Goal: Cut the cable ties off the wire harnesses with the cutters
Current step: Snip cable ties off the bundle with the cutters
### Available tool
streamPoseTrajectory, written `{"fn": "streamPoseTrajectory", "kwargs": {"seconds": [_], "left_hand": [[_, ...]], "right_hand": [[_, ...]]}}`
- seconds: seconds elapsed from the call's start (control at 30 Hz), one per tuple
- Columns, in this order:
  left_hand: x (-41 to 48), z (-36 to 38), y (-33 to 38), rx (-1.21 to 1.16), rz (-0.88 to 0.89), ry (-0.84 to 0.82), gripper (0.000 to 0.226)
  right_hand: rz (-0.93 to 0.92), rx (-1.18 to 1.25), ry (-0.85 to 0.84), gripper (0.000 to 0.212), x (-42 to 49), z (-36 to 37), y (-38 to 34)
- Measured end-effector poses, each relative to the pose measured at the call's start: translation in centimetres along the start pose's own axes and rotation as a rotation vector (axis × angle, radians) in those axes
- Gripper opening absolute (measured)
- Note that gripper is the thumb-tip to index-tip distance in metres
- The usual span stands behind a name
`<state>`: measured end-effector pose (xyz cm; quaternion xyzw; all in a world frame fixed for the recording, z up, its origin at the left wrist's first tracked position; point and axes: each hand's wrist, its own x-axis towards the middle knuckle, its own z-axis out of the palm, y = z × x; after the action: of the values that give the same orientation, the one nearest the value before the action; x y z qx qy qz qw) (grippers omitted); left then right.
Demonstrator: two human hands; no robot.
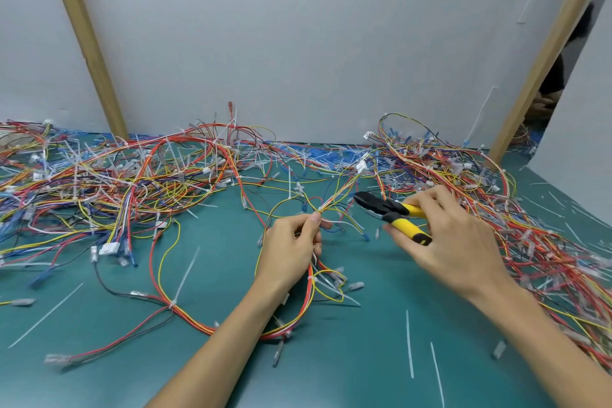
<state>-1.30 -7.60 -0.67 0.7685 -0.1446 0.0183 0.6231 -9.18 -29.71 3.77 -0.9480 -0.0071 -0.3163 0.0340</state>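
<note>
Spreading across the whole lower view, a green table mat (347,368) carries everything, backed by grey wall panels (298,43) set between two slanted wooden posts (82,36). A broad tangle of red, yellow, blue and white wire harnesses (116,175) covers the mat's left and rear, and a second heap (536,242) runs down the right side.

Between the heaps, one harness (198,328) loops over the bare mat in front of the person and rises into the left hand (291,248). That hand's thumb and forefinger are pressed together, pinching a few thin wires at the point where they fan out; its other fingers are curled around the bundle below.

The right hand (457,242) hovers just to the right, fingers wrapped round the yellow handles of the cutters (394,212). The handles are splayed apart, and the black head points left, close to the pinched wires but not touching them.

A white cable tie (172,304) still binds the harness loop at lower left. Loose cut ties (410,341) lie scattered on the mat.
</note>
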Motion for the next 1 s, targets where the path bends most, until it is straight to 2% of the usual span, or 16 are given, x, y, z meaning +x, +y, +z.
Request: {"fn": "streamPoseTrajectory", "kwargs": {"seconds": [0.1, 0.37, 0.7, 1.0], "left_hand": [[-0.2, 0.0, 0.2, -0.011, 0.030, 0.011, 0.037], [-1.2, 0.5, 0.9, 0.091, 0.139, 0.031, 0.030], [-1.5, 0.7, 1.1, 0.110, 0.150, -0.017, 0.031], [-1.5, 0.6, 0.9, 0.160, 0.159, -0.039, 0.029]], "right_hand": [[0.070, -0.009, -0.015, 0.038, -0.6, 1.0, -1.4], [0.040, -0.027, 0.029, 0.039, -1.5, 2.3, -2.4], [0.014, 0.043, 0.040, 0.038, -1.7, 2.9, -2.9], [0.045, 0.080, -0.092, 0.041, -2.0, 3.0, -2.6]]}}
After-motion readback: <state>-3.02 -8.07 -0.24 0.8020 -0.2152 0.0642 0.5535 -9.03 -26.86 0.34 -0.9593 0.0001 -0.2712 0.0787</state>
